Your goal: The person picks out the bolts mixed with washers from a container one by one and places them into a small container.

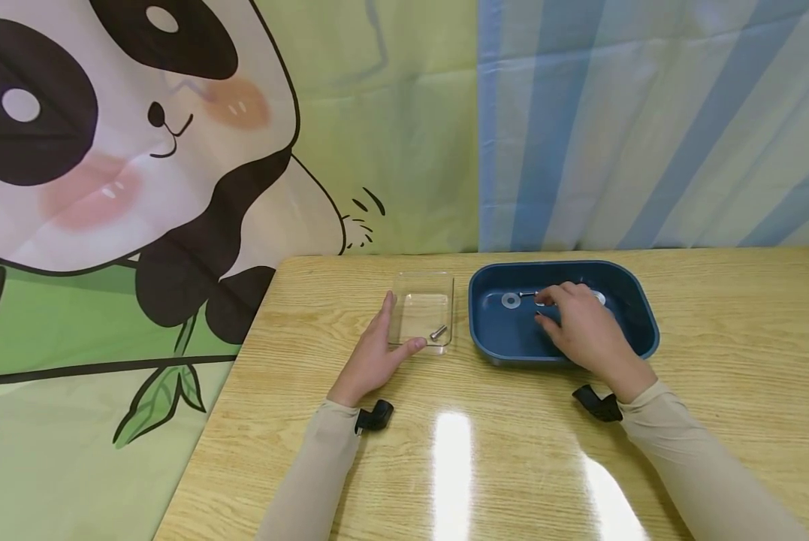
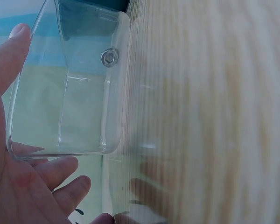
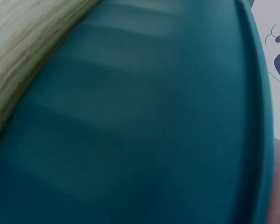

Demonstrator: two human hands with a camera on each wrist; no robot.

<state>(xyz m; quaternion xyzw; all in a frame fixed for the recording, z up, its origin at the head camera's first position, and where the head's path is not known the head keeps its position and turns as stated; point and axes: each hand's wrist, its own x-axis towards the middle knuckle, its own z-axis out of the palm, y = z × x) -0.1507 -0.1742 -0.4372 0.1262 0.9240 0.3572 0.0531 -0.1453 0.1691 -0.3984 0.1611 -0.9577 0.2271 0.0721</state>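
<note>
My left hand rests against the near left corner of a clear plastic box, fingers along its left side and thumb by its front edge. A metal socket-head bolt lies inside that box; its hex recess shows in the left wrist view. Over a dark blue tray, my right hand reaches in with bent fingers, thumb and forefinger apart. Left of its fingertips are a flat washer and a bolt. Another washer partly shows behind the hand. The right wrist view shows mostly the tray's outer wall.
Both containers stand side by side near the back of the wooden table. Behind the table hangs a cloth with a panda picture and blue stripes. Each wrist wears a black camera mount.
</note>
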